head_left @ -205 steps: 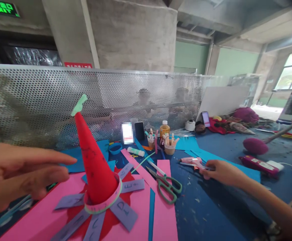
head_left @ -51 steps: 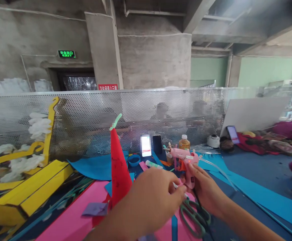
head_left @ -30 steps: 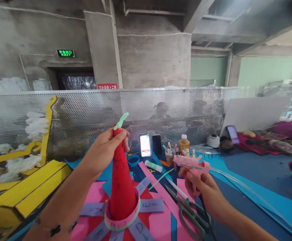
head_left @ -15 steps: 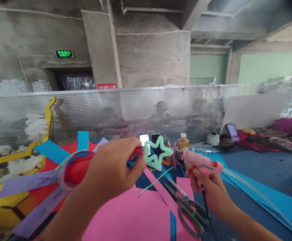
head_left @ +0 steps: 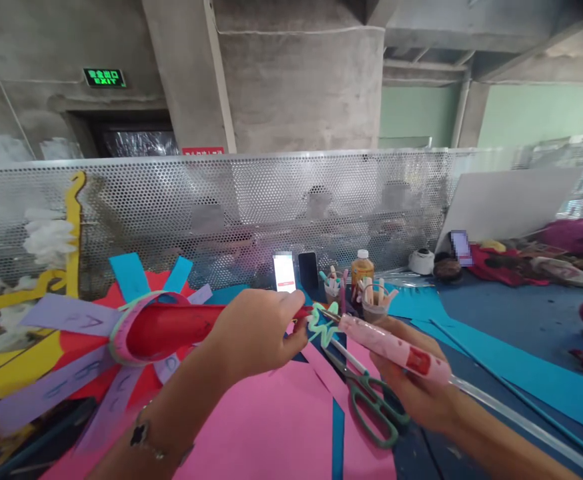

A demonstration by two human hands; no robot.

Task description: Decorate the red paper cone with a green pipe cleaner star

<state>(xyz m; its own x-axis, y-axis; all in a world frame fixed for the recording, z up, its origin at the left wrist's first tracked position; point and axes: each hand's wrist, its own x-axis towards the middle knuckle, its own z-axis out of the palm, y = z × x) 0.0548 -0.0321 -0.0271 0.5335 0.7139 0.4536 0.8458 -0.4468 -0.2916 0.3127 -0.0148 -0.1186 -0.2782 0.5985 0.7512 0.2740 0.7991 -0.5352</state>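
Observation:
My left hand (head_left: 266, 323) is closed around the narrow end of a red paper cone (head_left: 176, 327). The cone's wide end meets a ring with purple, blue and red paper strips around it. At the cone's tip, beside my left fingertips, is a mint-green fuzzy pipe-cleaner star (head_left: 324, 325), seen at an angle. My right hand (head_left: 411, 373) grips a pink hot glue gun (head_left: 396, 348), a clear glue stick trailing from its back. The gun's nozzle reaches the star near the cone tip; whether it touches cannot be made out.
Below lie pink paper (head_left: 266, 427) and green-handled scissors (head_left: 376, 407). Further back stand phones (head_left: 285, 272), a bottle (head_left: 362, 270) and a cup of markers (head_left: 375, 300). Blue paper (head_left: 536, 373) covers the right side. Yellow hanger-like shapes (head_left: 74, 233) stand left, before a perforated metal screen (head_left: 271, 200).
The glue gun has moved left and tilted, its nozzle now over the star. The star has turned from facing me to an angled view and sits lower. The view has shifted slightly.

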